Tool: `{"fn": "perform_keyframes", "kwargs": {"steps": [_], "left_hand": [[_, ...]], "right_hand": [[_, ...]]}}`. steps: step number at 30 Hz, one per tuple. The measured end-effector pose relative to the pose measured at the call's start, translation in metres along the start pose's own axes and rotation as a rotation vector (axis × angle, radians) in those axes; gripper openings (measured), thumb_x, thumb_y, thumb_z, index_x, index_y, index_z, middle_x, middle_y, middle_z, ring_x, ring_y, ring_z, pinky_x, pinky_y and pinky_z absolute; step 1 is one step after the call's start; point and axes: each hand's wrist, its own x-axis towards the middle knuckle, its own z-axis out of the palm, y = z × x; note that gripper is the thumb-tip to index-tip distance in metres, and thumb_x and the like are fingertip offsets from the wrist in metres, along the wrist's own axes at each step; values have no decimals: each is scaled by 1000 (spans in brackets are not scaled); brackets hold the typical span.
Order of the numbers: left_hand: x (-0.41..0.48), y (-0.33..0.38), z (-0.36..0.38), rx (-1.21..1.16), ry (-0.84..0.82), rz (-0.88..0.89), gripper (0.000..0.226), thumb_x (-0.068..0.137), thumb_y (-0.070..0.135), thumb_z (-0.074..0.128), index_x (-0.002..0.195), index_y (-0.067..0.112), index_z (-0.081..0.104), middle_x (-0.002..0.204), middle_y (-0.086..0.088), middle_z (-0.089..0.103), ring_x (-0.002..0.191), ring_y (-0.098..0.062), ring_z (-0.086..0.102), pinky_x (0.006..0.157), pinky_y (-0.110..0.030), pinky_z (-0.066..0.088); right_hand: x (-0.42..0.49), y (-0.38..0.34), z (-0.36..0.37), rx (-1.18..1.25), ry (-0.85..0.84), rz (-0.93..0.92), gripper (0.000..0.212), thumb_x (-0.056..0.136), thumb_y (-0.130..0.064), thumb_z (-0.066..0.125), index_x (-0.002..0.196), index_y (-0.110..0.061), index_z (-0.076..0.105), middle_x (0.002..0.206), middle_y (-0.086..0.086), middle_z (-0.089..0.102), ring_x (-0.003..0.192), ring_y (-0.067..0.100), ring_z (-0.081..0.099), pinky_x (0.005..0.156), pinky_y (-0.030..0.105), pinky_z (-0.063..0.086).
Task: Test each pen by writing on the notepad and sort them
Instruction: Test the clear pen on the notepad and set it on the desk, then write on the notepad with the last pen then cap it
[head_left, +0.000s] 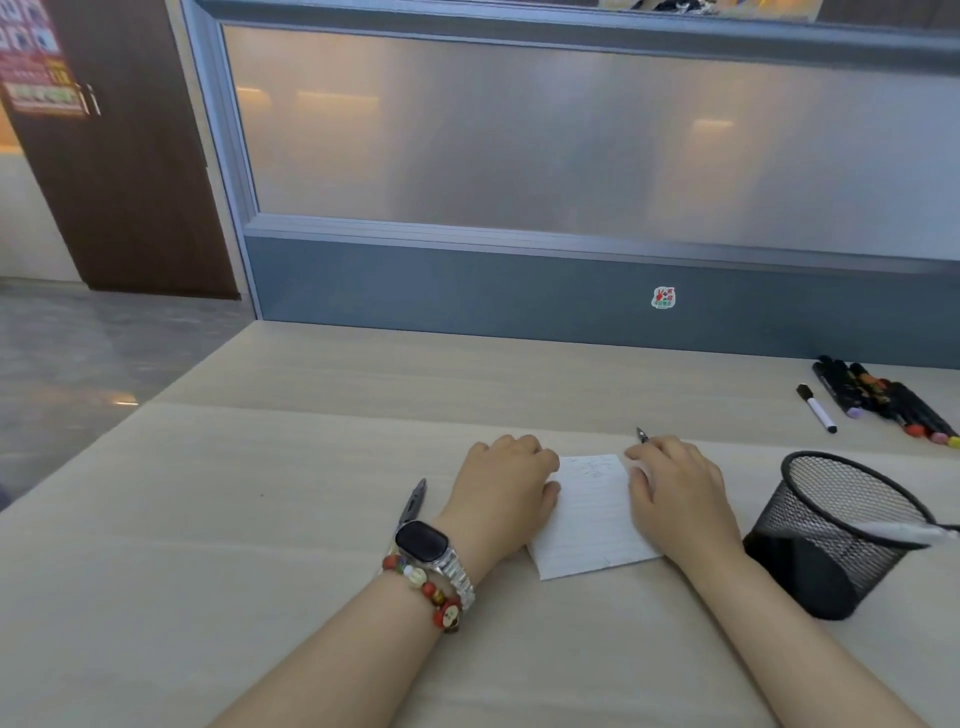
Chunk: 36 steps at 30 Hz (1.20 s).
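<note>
A small white lined notepad (587, 519) with a few scribbles near its top lies on the pale wooden desk (260, 519). My left hand (506, 488) rests on the pad's left edge, fingers bent over the top corner and thumb on the sheet. My right hand (675, 488) lies palm down at the pad's right edge, fingers curled over a dark pen (642, 435) whose tip pokes out beyond them. Another dark pen (414, 504) lies on the desk just left of my left wrist.
A black mesh pen holder (831, 525) stands to the right with a white pen (904, 532) across its rim. At the back right lie several dark markers (883, 400) and a white marker (818, 408). A grey partition (519, 301) closes the desk's far side.
</note>
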Motion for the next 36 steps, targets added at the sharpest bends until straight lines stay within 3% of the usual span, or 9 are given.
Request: {"fn": "perform_keyframes", "kwargs": {"steps": [6,11,16,19,23,26,30,33,36], "left_hand": [[-25,-27,-24,13,4,-232,28,88,26,45,112,15,53,112,-6,56,103,-29,52,73,-34,38],[-61,-48,-34,41,-46,-428,33,85,28,47,113,13,47,115,-10,50,107,-31,47,80,-40,44],[-81,-55,-45,12,-41,-531,39,83,36,51,113,14,41,114,-8,49,104,-30,49,74,-37,43],[-89,-56,-46,7,-105,-581,38,84,36,51,110,12,38,101,-7,59,92,-29,58,64,-32,39],[-96,-51,-45,-76,-92,-568,30,82,21,48,108,10,38,82,-4,56,79,-29,56,59,-31,37],[-93,-44,-45,-321,-81,-593,33,79,22,52,109,14,41,92,-10,64,83,-29,61,64,-31,43],[-88,-31,-42,-754,-35,-613,40,81,16,53,119,16,40,70,-1,59,55,-15,59,51,-24,44],[-87,-22,-42,-950,-5,-608,41,83,13,54,121,14,40,71,-2,60,50,-12,60,51,-23,48],[-86,-15,-46,-1125,-18,-629,39,82,11,54,119,14,41,75,-5,62,49,-13,59,48,-23,48]], "right_hand": [[-10,-26,0,97,-81,-115,23,87,-6,48,103,-10,65,111,6,61,107,27,52,91,33,31],[-22,-60,2,241,-155,-143,24,89,-7,45,104,-12,63,115,1,58,110,20,50,93,34,38],[-35,-89,2,318,-210,-207,23,90,-9,45,103,-13,63,114,0,56,109,17,50,91,31,38],[-43,-101,3,339,-226,-253,22,89,-9,45,102,-13,63,111,0,58,108,17,50,90,29,39],[-54,-111,5,362,-253,-285,22,89,-9,45,101,-13,62,109,-1,57,107,17,50,90,29,40],[-62,-115,4,404,-238,-302,20,89,-11,47,100,-15,63,102,-4,56,101,12,51,87,22,39],[-76,-114,-4,477,-274,-356,17,88,-30,52,103,-28,57,92,-10,57,82,3,53,70,16,41],[-84,-109,-12,525,-377,-381,33,77,-52,53,106,-57,40,94,-20,56,87,0,53,70,14,40],[-88,-102,-21,518,-428,-387,54,67,-60,59,108,-71,26,100,-30,52,96,-5,52,78,13,40]]}}
